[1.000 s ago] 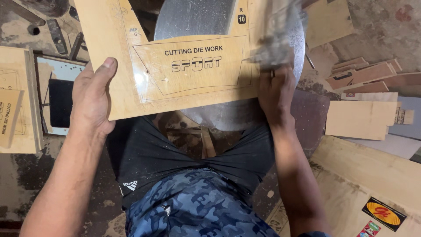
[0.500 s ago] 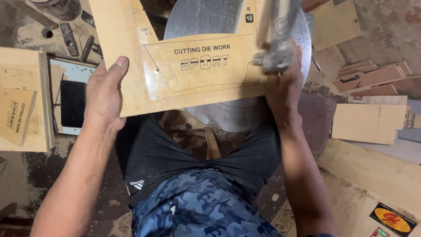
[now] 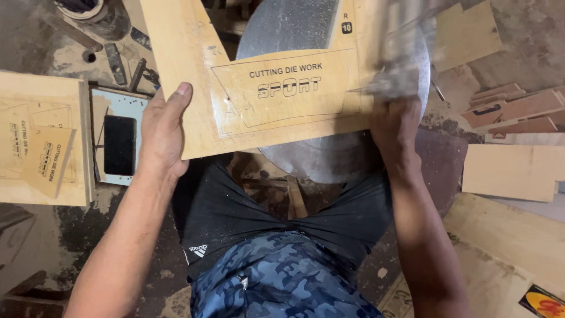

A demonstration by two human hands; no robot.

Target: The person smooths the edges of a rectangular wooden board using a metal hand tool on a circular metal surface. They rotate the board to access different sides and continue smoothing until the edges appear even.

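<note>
- Since the earlier frame the plywood board point(image 3: 276, 88) sits further right in view — the blurred tool point(image 3: 397, 70) too.
- Board's long axis runs left–right, slightly tilted.
- Left hand point(image 3: 162, 135) fingers grip its left edge; right hand point(image 3: 397, 132) holds the right edge.

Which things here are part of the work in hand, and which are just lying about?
In hand:
- plywood board, left hand gripping its edge
- right hand on its right side, below a blurred metal tool
- round metal table beneath

Lying about:
- dark phone
- stacked boards at left
- wood offcuts at right
</note>
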